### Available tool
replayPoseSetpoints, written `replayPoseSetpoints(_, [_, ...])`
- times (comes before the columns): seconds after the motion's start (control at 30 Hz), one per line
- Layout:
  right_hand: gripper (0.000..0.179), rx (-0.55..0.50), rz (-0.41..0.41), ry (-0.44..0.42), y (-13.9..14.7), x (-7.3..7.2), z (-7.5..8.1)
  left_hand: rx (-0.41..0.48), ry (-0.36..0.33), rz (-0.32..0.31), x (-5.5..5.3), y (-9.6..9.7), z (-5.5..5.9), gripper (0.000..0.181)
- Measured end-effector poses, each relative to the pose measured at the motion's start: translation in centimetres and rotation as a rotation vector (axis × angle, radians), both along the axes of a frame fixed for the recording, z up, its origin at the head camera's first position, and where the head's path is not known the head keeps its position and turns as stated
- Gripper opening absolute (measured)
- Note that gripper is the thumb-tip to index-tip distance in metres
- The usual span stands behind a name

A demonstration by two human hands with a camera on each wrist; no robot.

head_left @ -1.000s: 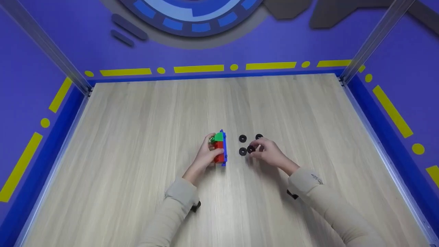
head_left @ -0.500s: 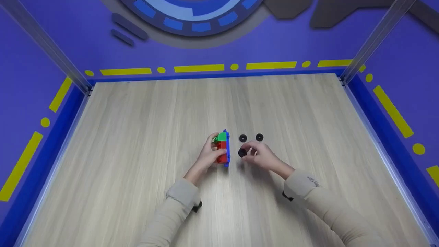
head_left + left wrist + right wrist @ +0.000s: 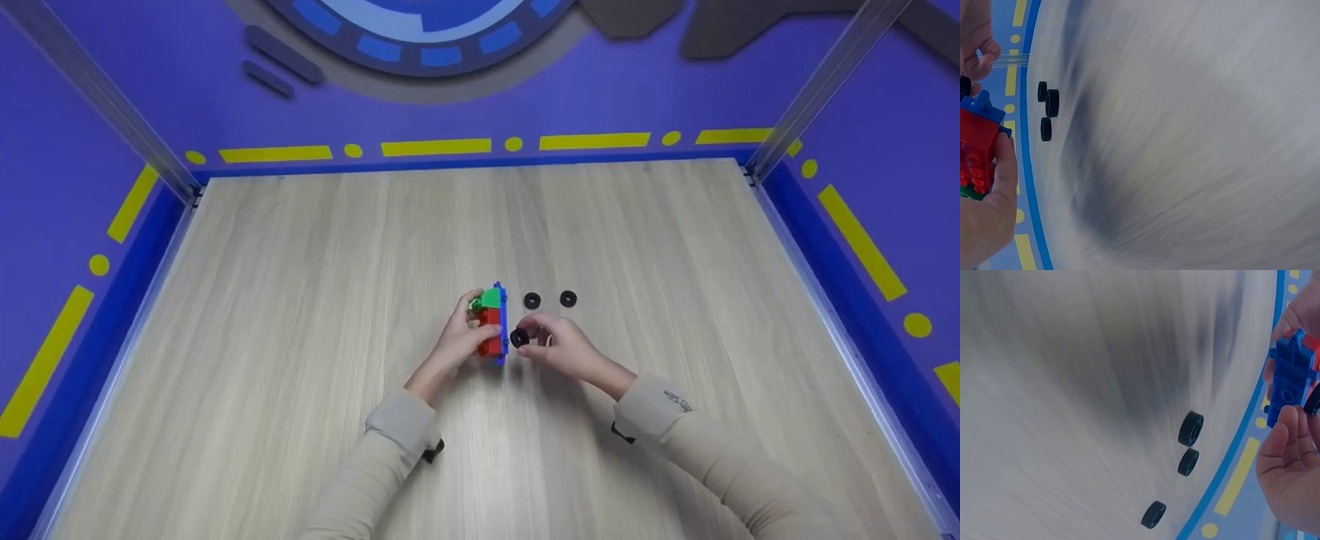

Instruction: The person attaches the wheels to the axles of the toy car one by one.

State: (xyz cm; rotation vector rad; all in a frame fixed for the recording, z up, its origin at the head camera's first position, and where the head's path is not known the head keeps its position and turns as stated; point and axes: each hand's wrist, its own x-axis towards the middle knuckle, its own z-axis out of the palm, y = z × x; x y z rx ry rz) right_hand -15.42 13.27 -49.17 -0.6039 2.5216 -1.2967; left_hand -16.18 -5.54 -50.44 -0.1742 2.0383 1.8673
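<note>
My left hand [image 3: 459, 339] grips a toy building-block car with red bricks [image 3: 490, 321], a green brick [image 3: 490, 298] and a blue wheel base [image 3: 1292, 377]. The car is tipped so its blue underside, with short axle pegs, faces right. Between thumb and fingertips my right hand [image 3: 566, 349] pinches a black toy wheel [image 3: 519, 337]. That wheel is right at the side of the blue base, near its end closer to the body. In the right wrist view the held wheel [image 3: 1313, 400] is partly cut off by the frame edge.
Three more black wheels lie on the wooden table [image 3: 337, 300]. Two of them, a nearer wheel [image 3: 532, 301] and a farther-right wheel [image 3: 568, 298], show beyond my right hand; a third wheel [image 3: 1190, 429] is hidden from the head view. Blue panels [image 3: 450, 112] enclose the table.
My right hand has carried the wheel leftward from among the loose wheels to the car. The left hand has shifted the car slightly right, closer to the wheel.
</note>
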Motion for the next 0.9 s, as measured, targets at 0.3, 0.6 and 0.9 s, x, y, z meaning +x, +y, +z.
replayPoseSetpoints(0.3, [0.03, 0.017, -0.012, 0.033, -0.8, 0.6, -0.1, -0.016, 0.043, -0.032, 0.3, 0.0, 0.1, 0.065])
replayPoseSetpoints(0.6, [0.029, 0.072, -0.011, 0.068, -1.1, 1.1, -0.1, -0.051, 0.048, -0.051, 0.5, 0.3, 0.2, 0.066])
replayPoseSetpoints(0.9, [0.029, 0.064, -0.008, 0.091, -1.2, 1.2, -0.3, -0.066, 0.065, -0.047, 0.5, 0.3, 0.1, 0.067])
